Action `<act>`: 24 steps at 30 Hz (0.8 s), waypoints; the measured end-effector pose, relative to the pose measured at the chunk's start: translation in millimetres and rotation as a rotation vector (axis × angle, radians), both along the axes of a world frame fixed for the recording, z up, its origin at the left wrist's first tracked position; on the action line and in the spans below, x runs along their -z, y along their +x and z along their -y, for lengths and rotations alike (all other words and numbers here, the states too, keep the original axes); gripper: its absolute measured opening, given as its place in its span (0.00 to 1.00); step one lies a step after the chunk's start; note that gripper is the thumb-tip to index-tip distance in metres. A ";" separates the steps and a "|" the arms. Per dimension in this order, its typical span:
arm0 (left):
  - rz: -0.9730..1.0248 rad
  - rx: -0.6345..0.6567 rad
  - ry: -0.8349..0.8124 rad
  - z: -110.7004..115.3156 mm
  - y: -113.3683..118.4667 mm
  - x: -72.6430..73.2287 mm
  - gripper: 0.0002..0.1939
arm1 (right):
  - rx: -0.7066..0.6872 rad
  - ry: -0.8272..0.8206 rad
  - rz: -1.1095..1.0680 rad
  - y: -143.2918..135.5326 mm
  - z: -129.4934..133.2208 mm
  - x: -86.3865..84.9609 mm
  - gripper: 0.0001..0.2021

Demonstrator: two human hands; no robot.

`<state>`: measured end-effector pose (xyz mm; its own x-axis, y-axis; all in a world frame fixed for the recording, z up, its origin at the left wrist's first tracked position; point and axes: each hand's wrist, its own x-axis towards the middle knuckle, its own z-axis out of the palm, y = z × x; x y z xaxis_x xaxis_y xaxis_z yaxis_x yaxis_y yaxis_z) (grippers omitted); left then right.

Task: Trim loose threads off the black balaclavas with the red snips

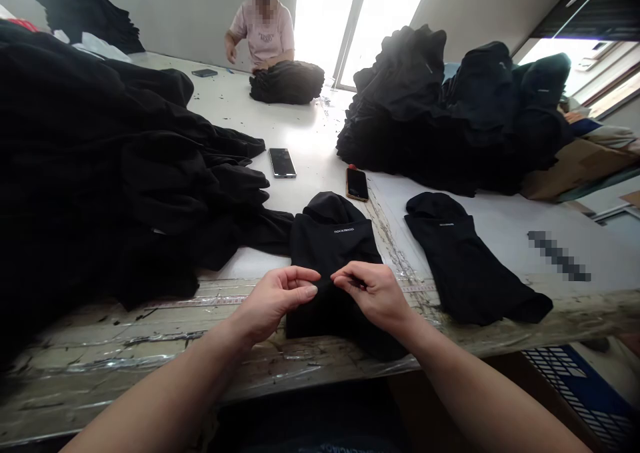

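A black hooded garment (333,240) with a small white logo lies flat at the near edge of the white table (310,133). My left hand (275,300) and my right hand (373,293) rest on its middle, fingertips pinched toward each other on the fabric. Both hands grip small folds of the cloth. A second black hooded garment (463,260) lies flat to the right, untouched.
A large heap of black garments (100,160) fills the left side; another pile (450,113) sits at the back right. Two phones (283,162) (357,184) lie on the table. A person (263,30) works at a black bundle (286,81) at the far end. A cardboard box (575,166) stands right.
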<state>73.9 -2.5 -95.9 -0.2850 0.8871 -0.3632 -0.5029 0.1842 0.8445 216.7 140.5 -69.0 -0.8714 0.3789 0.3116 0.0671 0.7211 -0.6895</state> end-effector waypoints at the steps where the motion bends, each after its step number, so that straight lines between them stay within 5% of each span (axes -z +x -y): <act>1: 0.031 -0.002 -0.017 -0.3 0.1 -0.8 0.17 | 0.045 -0.036 0.014 1.6 -2.5 -1.3 0.07; 4: 0.135 -0.020 -0.046 -1.6 0.3 -3.8 0.18 | 0.219 -0.183 -0.080 7.7 -7.4 -9.8 0.10; 7: 0.195 -0.034 -0.051 -2.3 -0.2 -5.7 0.19 | 0.131 -0.227 -0.136 12.3 -5.9 -22.9 0.15; 11: 0.214 -0.031 -0.043 -1.6 -1.1 -6.6 0.19 | -0.096 0.065 0.083 12.6 2.4 -33.0 0.06; 14: 0.233 -0.033 -0.027 -0.7 -1.3 -7.6 0.19 | -0.128 0.264 0.071 11.5 5.3 -28.6 0.13; 24: 0.273 -0.006 0.001 0.6 -1.7 -8.4 0.19 | -0.178 0.421 -0.073 8.7 4.7 -18.1 0.10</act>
<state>72.2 -3.1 -87.5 -0.1820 0.8860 -0.4264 -0.7132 0.1796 0.6776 225.4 135.8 -50.9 -0.8814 0.0522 0.4695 -0.1217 0.9353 -0.3324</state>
